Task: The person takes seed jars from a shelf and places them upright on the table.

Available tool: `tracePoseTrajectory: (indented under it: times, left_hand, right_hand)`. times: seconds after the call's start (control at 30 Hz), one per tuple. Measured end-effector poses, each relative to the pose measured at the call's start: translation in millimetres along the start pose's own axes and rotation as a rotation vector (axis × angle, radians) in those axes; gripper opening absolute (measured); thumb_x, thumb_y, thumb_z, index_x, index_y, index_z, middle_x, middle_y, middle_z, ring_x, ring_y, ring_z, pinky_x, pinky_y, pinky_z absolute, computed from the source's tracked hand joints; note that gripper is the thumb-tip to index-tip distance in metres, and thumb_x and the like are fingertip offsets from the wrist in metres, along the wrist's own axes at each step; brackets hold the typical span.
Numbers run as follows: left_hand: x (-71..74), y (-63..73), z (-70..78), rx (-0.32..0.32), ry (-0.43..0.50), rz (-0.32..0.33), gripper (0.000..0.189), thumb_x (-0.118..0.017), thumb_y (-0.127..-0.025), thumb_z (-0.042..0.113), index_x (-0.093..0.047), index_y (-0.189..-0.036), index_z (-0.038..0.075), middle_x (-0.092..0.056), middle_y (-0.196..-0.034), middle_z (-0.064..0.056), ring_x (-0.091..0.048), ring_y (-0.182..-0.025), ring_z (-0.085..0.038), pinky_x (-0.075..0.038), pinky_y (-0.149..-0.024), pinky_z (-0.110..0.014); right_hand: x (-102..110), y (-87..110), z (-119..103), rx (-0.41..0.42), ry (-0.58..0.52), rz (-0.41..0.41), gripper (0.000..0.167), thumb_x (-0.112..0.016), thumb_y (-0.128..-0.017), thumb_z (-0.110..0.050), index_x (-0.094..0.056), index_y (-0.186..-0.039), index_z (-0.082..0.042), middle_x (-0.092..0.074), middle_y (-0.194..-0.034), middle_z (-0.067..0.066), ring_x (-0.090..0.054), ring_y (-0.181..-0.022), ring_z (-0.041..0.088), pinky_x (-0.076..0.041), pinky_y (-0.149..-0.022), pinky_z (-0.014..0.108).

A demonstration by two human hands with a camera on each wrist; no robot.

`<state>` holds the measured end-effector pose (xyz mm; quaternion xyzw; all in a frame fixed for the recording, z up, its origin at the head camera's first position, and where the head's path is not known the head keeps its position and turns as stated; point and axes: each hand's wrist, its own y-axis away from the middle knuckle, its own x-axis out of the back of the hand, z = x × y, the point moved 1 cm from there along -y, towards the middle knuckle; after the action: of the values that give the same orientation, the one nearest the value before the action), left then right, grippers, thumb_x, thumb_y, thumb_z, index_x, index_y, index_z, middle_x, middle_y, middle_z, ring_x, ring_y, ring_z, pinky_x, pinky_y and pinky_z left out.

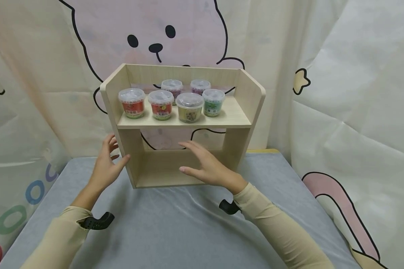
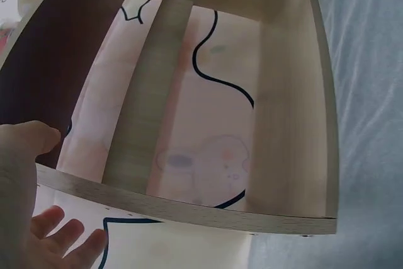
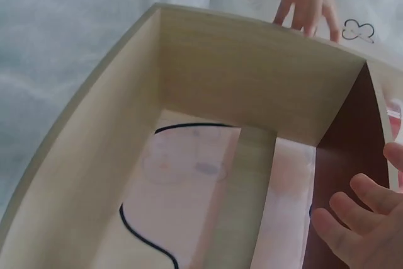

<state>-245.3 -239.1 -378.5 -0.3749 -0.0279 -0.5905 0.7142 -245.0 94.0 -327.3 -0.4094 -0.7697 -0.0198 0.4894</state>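
A pale wooden two-tier shelf (image 1: 188, 170) stands on the table. My left hand (image 1: 106, 166) is at its left side panel (image 2: 189, 209), thumb by the inner side and the other fingers spread along the outside. My right hand (image 1: 212, 166) hovers before the lower compartment, fingers extended, holding nothing. In the right wrist view, the fingers (image 3: 359, 209) are loosely spread near the middle board. Lidded plastic cups stand on the upper tier: two red-labelled cups (image 1: 133, 108) at left, a yellowish cup (image 1: 189, 112), a green-labelled cup (image 1: 213, 106), and two purplish cups (image 1: 171, 87) behind.
A blue-grey cloth covers the table (image 1: 175, 231). Behind the shelf hangs a pale curtain (image 1: 269, 45) with a cartoon bear, and more printed sheeting (image 1: 357, 130) hangs on the right. Black wrist straps (image 1: 97, 221) sit at both sleeve cuffs.
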Motion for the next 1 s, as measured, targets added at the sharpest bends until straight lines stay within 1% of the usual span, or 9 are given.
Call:
tracePoseTrajectory:
  times: [0.17, 0.3, 0.47, 0.6, 0.7, 0.8, 0.9, 1.0]
  left_hand:
    - [1.8, -10.0, 0.0, 0.027, 0.041, -0.048, 0.083, -0.068, -0.094, 0.008, -0.017, -0.159, 0.015, -0.038, -0.154, -0.028, -0.044, -0.137, -0.055, -0.048, -0.097, -0.068]
    - [4.5, -16.3, 1.3, 0.045, 0.029, -0.085, 0.081, -0.067, -0.096, 0.01, -0.016, -0.159, 0.015, -0.038, -0.154, -0.032, -0.044, -0.134, -0.06, -0.047, -0.097, -0.069]
    - [6.9, -20.5, 2.1, 0.041, 0.035, -0.125, 0.085, -0.065, -0.095, 0.002, -0.011, -0.16, 0.019, -0.034, -0.157, -0.032, -0.042, -0.135, -0.061, -0.044, -0.098, -0.072]
    - [6.2, -23.4, 2.9, 0.033, 0.029, -0.141, 0.09, -0.064, -0.095, 0.0, -0.006, -0.16, 0.023, -0.032, -0.158, -0.034, -0.04, -0.135, -0.063, -0.044, -0.096, -0.072]
    - [4.7, -25.5, 3.9, 0.034, 0.008, -0.14, 0.086, -0.061, -0.096, 0.002, -0.006, -0.16, 0.021, -0.034, -0.155, -0.037, -0.041, -0.134, -0.063, -0.045, -0.096, -0.071]
    - [4.5, -25.2, 3.5, 0.043, -0.042, -0.12, 0.083, -0.059, -0.097, 0.004, -0.008, -0.16, 0.021, -0.036, -0.154, -0.036, -0.044, -0.132, -0.062, -0.046, -0.096, -0.07]
    - [4.0, -25.1, 2.9, 0.035, -0.087, -0.099, 0.081, -0.058, -0.096, 0.004, -0.01, -0.16, 0.019, -0.038, -0.153, -0.035, -0.047, -0.13, -0.062, -0.045, -0.097, -0.07]
    - [2.2, -24.9, 1.7, 0.02, -0.104, -0.097, 0.081, -0.058, -0.096, 0.004, -0.011, -0.16, 0.018, -0.039, -0.152, -0.034, -0.047, -0.13, -0.062, -0.046, -0.097, -0.069]
  right_hand:
    - [0, -11.9, -9, 0.012, -0.036, -0.019, 0.069, -0.069, -0.096, -0.032, -0.037, -0.155, -0.018, -0.043, -0.157, 0.002, -0.039, -0.147, 0.016, -0.034, -0.121, 0.042]
    - [4, -21.2, -14, 0.006, -0.063, -0.043, 0.069, -0.068, -0.097, -0.03, -0.035, -0.156, -0.018, -0.041, -0.159, 0.002, -0.037, -0.149, 0.016, -0.033, -0.122, 0.042]
    - [8, -32.9, -18, -0.006, -0.11, -0.066, 0.068, -0.067, -0.098, -0.028, -0.035, -0.156, -0.016, -0.041, -0.16, 0.002, -0.044, -0.145, 0.022, -0.038, -0.119, 0.044]
    - [11, -43.0, -26, -0.015, -0.206, -0.069, 0.066, -0.066, -0.098, -0.022, -0.036, -0.156, -0.015, -0.042, -0.16, 0.004, -0.049, -0.14, 0.026, -0.043, -0.115, 0.044]
    - [12, -53.1, -33, -0.018, -0.301, -0.062, 0.064, -0.064, -0.099, -0.018, -0.035, -0.156, -0.013, -0.044, -0.157, 0.009, -0.051, -0.139, 0.027, -0.046, -0.112, 0.043]
    - [12, -64.0, -41, -0.017, -0.38, -0.055, 0.064, -0.062, -0.099, -0.016, -0.034, -0.156, -0.012, -0.044, -0.157, 0.013, -0.05, -0.14, 0.026, -0.046, -0.112, 0.039]
    - [14, -72.5, -49, -0.016, -0.439, -0.044, 0.064, -0.061, -0.1, -0.015, -0.033, -0.157, -0.011, -0.042, -0.158, 0.015, -0.048, -0.142, 0.027, -0.046, -0.113, 0.038]
    - [16, -78.8, -55, -0.026, -0.478, -0.023, 0.063, -0.06, -0.1, -0.014, -0.032, -0.157, -0.012, -0.042, -0.158, 0.016, -0.047, -0.143, 0.027, -0.045, -0.114, 0.036]
